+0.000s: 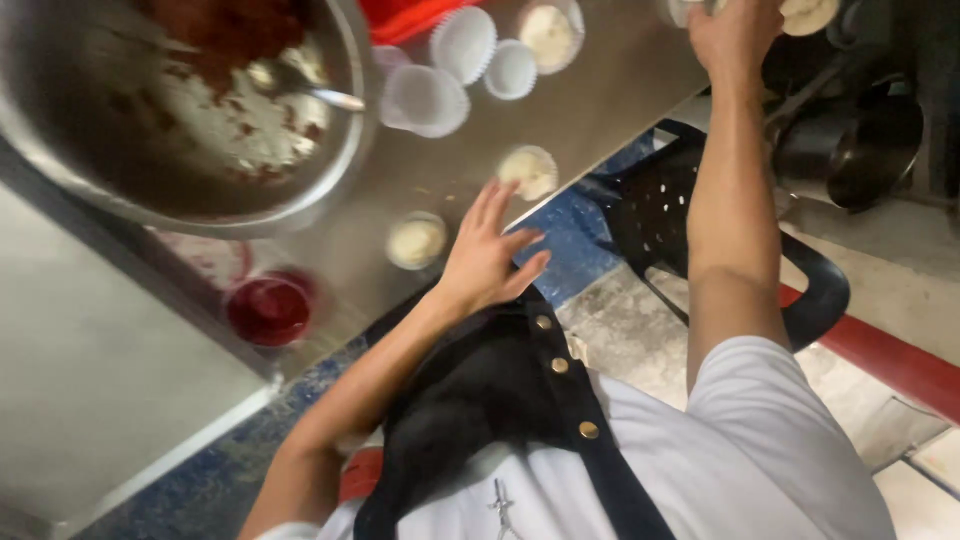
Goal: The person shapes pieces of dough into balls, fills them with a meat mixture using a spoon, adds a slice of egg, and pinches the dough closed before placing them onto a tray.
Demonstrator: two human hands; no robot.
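Left hand [487, 255]: open, fingers spread, flat over the tabletop [600, 90] edge, holding nothing.
Near cups: one filled paper cup [416, 241] just left of the left hand, another filled cup [529, 171] just beyond its fingertips, both close to the tabletop edge.
Red tub [269, 308]: small, near the left end of that edge.
Bowl [130, 190]: large steel, red-brown residue inside, a spoon [320, 93] resting in it.
Empty liners [463, 43]: white, clustered beside the bowl, farther in.
Right hand [735, 35]: stretched to the far side, at a filled cup [808, 14]; whether it grips cannot be told.
Chair [700, 220]: black, beneath the right arm.
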